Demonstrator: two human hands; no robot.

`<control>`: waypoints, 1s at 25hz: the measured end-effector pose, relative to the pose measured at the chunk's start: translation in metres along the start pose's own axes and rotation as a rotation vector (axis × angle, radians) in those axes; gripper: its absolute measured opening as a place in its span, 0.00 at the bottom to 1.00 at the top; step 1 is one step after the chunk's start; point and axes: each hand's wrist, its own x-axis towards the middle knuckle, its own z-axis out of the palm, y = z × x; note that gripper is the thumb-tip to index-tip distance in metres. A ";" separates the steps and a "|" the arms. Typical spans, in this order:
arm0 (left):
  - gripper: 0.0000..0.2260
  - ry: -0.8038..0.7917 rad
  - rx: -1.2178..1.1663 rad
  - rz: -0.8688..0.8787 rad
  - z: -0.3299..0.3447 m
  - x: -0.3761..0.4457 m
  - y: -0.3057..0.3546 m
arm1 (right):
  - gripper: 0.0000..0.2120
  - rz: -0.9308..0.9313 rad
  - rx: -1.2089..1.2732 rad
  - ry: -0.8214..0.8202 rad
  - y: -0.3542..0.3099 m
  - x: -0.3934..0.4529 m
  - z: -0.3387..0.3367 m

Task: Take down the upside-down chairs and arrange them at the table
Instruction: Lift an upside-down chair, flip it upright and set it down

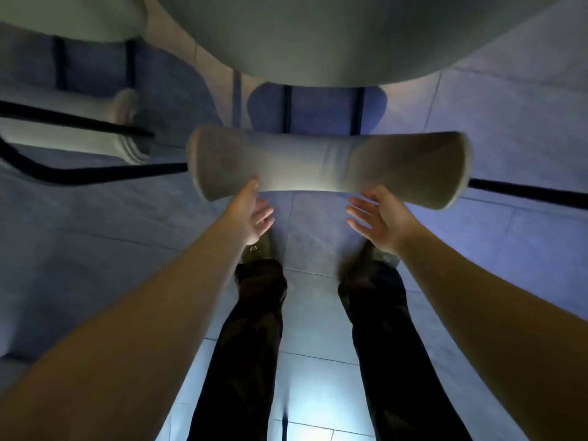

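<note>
Directly ahead of the person, at twelve o'clock from the two hands, a chair backrest (327, 167) lies with its long axis running from nine o'clock to three o'clock. It is a curved, pale grey padded panel with rounded ends and a cloth-like surface that looks blurred. Thin black metal chair legs (95, 175) stretch away from it toward nine o'clock, and another dark bar (528, 192) runs off toward three o'clock. Above it, at twelve o'clock, sits the smooth, rounded edge of a pale table top (334, 43).

The left hand (251, 214) reaches to the backrest's lower edge near its nine o'clock end, thumb touching the padding, fingers straight and loose, not closed round it. The right hand (378, 218) is just below the backrest's three o'clock half, palm turned inward, fingers spread and relaxed, grasping nothing.

Below, dark trousers (251, 345) stand on a tiled floor (477, 249), bluish and glossy.
</note>
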 end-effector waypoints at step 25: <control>0.34 0.135 -0.228 0.112 0.040 0.025 0.011 | 0.30 -0.082 0.391 0.146 -0.003 0.056 0.009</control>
